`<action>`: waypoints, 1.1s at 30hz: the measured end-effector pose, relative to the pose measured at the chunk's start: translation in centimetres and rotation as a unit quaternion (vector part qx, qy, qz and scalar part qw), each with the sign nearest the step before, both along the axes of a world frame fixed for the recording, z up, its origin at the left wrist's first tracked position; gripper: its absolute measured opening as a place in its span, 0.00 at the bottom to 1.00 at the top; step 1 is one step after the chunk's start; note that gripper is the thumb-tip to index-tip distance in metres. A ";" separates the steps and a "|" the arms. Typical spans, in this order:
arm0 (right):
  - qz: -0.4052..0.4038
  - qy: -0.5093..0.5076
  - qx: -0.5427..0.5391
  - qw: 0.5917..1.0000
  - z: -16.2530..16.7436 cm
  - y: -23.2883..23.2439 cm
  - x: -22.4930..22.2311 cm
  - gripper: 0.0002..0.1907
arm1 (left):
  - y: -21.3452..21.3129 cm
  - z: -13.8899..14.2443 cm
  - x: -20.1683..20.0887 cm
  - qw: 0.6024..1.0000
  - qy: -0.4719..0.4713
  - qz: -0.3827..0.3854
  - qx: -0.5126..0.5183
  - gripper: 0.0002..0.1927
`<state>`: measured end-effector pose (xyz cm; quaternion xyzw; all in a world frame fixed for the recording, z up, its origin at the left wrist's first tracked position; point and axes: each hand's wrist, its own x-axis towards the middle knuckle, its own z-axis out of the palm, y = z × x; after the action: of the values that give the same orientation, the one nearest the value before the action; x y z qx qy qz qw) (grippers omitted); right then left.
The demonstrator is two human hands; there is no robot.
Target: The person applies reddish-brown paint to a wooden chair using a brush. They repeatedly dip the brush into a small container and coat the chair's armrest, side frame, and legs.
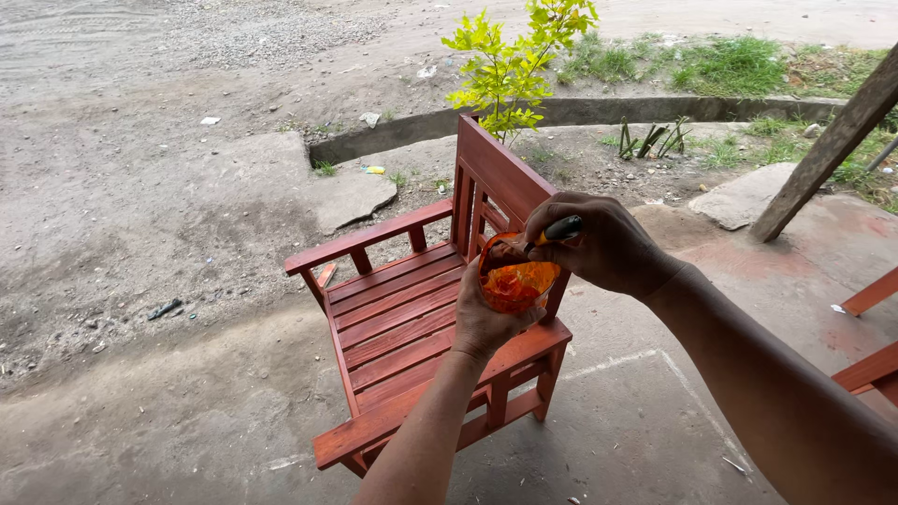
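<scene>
At the left of the frame lies bare grey gravel and dirt ground (122,187), with a small dark scrap (165,309) on it at mid left. Just right of that, in the centre, stands a slatted wooden armchair stained red-orange (402,327) on the concrete floor (617,421), its backrest toward the upper centre and its seat slats facing me. A small shrub with yellow-green leaves (514,61) grows behind the backrest, in front of a low concrete kerb (655,110). Above the chair's near armrest, my left hand (485,323) is wrapped from below around a small clear plastic cup smeared with orange stain (513,281); the fingers are curled closed about its base and the cup is carried clear of the chair. Immediately right of it, my right hand (603,245) is closed in a pinch on a brush with a dark handle and yellow band (559,228), the handle end showing at the knuckles and the working end dipped in the cup's mouth. At the upper right, a rough wooden post (823,150) leans across a flat stone slab (744,194). At the right edge, parts of further red-orange stained wooden pieces (870,327) enter the frame.
</scene>
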<state>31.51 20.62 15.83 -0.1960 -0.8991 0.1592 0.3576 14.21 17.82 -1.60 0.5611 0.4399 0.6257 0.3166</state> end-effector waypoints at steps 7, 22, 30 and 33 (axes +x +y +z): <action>0.028 -0.041 -0.013 0.999 -3.5 3.4 1.0 0.11 | 0.6 -3.0 2.1 0.997 -0.042 0.059 -0.008 0.51; 0.047 0.015 0.110 0.993 -18.8 5.0 -3.0 0.10 | 1.8 -13.3 -0.8 0.986 -0.040 0.143 -0.082 0.42; 0.076 0.036 0.082 0.993 -23.4 6.7 -5.5 0.10 | 2.3 -18.0 -3.6 0.983 -0.083 0.124 -0.111 0.42; 0.089 0.002 0.005 0.996 -23.9 7.4 -5.6 0.11 | 2.0 -19.2 -4.1 0.990 -0.029 0.107 -0.087 0.42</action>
<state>25.91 28.07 -8.07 -0.1131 -0.9132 0.1860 0.3444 10.08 19.81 -20.84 0.4625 0.5405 0.6317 0.3080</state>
